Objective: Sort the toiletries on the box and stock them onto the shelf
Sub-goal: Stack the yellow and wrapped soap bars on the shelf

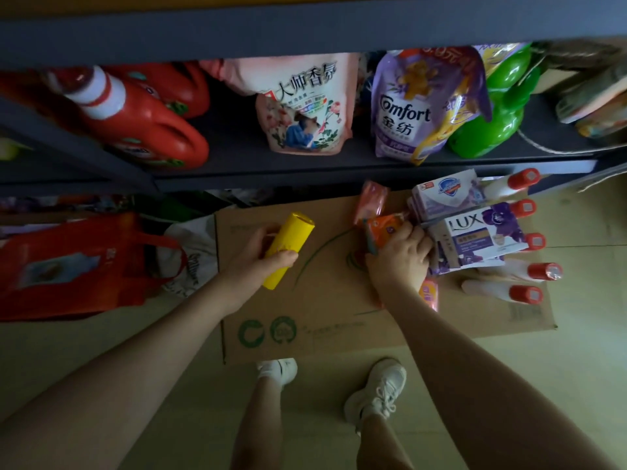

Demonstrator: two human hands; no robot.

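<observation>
Cardboard box (325, 300) — hands grip roll (288, 254), packet (385, 232).

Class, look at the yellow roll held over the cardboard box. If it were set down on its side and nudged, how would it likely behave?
The yellow roll is a smooth cylinder, so on the flat cardboard box it would probably roll. The left hand wraps it alone, suggesting it is light. Its surface looks glossy, perhaps a little slippery.

Flat brown cardboard box (325, 300) is seen as matt and a bit rough. Glossy hard plastic shows on the red detergent jug (149, 130) and green bottle (492, 123). Purple Comfort pouch (403, 110) looks like shiny soft film. Dark shelf board (305, 164) is finished matt; yellow roll (288, 252) seems smooth.
</observation>
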